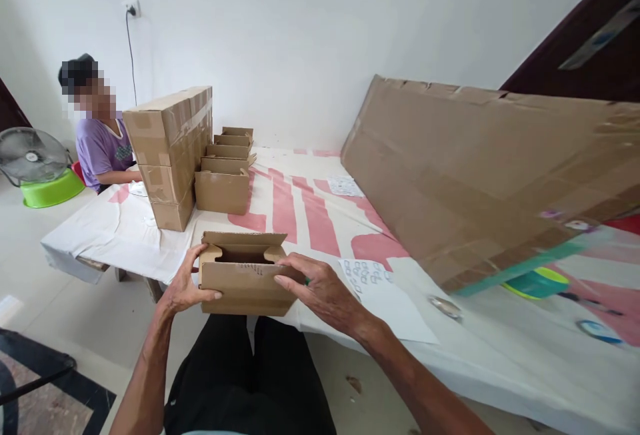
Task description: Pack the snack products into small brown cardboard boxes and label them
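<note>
Close in front of me, at the table's near edge, is a small brown cardboard box (pixel 250 288) with its top open and its long flaps upright. My left hand (pixel 187 285) grips the box's left end, thumb on the front face and fingers at the corner. At the right end, my right hand (pixel 317 288) holds the box by its front top edge, with the thumb against the front. A green ring shows on a right-hand finger. The inside of the box is dark, and its contents cannot be made out.
A row of open cardboard boxes (pixel 223 189) stands beyond, beside a wall of stacked, taped cartons (pixel 167 155). A person (pixel 103 148) sits behind that stack. On the right lean a large cardboard sheet (pixel 490 175) and lie a printed paper (pixel 385 301) and a shiny oval object (pixel 445 307).
</note>
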Motion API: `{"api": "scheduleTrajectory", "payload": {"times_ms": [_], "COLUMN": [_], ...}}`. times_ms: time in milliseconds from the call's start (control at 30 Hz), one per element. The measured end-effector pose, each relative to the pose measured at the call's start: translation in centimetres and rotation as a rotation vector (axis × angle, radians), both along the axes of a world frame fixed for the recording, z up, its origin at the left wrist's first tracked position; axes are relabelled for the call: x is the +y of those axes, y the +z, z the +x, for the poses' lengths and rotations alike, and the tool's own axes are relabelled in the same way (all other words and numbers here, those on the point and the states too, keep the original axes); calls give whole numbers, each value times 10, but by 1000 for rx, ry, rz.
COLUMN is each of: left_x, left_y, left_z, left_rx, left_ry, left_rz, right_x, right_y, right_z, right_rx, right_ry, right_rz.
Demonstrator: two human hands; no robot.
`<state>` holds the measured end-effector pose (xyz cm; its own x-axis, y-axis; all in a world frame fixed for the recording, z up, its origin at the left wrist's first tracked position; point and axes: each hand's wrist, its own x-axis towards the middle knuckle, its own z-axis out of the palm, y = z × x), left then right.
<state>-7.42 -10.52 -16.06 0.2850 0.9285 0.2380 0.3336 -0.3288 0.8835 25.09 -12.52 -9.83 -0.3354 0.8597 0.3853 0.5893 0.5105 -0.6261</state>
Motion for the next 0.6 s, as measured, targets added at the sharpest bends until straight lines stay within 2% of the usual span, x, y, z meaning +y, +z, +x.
{"api": "scheduleTrajectory", "payload": {"times_ms": [133, 300, 467, 600], "left_x": [5, 16, 20, 15], "left_y": [-1, -2, -8, -9], "left_z": [4, 9, 9, 3], "left_rx": [-33, -57, -3, 54], "left_ry": [42, 66, 55, 2], "left_rz": [-10, 6, 64, 78], "right_x": [7, 12, 2, -8], "right_y": [3, -1, -17, -33], "right_z": [-2, 0, 6, 10], "right_rx": [27, -6, -90, -142], "right_ry": [-14, 27, 71, 59], "right_rz": [5, 129, 295, 336]}}
